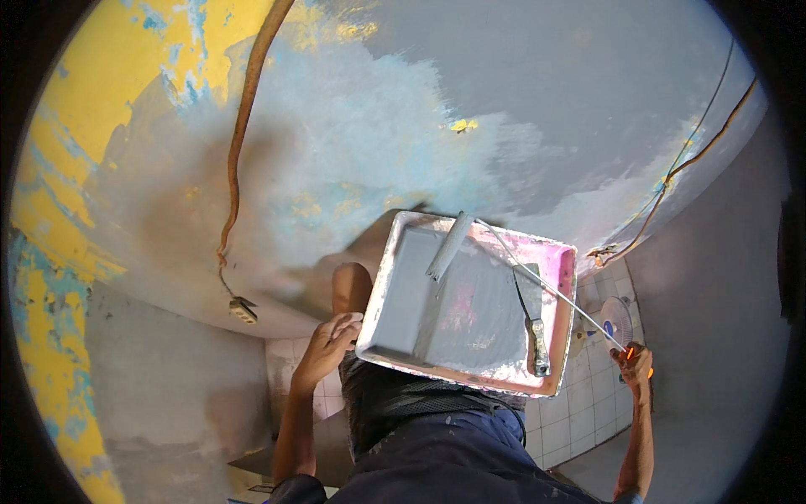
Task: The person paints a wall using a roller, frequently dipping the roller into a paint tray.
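Note:
My right hand [633,364] grips the orange handle of a paint roller [451,247] at the right. The roller's thin metal rod crosses over the paint tray [570,315], and its grey-coated sleeve lies above the tray's upper part. Grey paint covers much of the tray's inside, with pink and white patches along the rim. My left hand [330,345] is at the tray's left edge, fingers bent against the rim. A paint-smeared hand tool [537,346], a scraper or flat brush, lies inside the tray on the right. My bent knee [351,286] shows beside the tray.
Ahead stands a wall [390,120] with grey, pale blue and yellow patches. A brown cable [242,120] hangs down it to a socket block [243,310]. More cables [677,167] run along the right. A fan [616,320] stands on the tiled floor [557,416].

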Tool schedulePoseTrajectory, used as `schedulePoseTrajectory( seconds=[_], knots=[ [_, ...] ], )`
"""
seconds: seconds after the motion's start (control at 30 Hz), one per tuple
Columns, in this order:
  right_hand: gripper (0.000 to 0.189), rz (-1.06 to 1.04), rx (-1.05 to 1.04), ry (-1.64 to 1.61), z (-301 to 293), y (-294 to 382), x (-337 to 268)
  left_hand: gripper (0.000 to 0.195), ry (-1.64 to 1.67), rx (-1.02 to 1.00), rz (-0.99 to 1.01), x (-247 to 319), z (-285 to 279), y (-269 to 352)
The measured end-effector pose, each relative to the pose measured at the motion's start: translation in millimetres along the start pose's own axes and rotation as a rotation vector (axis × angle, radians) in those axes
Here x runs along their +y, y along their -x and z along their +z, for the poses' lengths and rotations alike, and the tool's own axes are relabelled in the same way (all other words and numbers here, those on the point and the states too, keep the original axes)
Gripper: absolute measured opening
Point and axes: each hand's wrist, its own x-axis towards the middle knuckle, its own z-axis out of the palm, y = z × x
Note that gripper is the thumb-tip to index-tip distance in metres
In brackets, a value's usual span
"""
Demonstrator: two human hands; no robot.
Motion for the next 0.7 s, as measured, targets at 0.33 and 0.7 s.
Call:
schedulePoseTrajectory(
  seconds=[0.33,0.7],
  knots=[
    [0.026,0.065,-0.005,-0.179,3.5,0.8,-7.3,0.015,-0.193,0.086,0.106,16.6,11.5,-6.6],
    [0.05,-0.075,0.231,0.095,-3.4,4.1,-45.3,0.029,-0.411,0.19,0.214,7.9,12.7,-15.5]
  ],
)
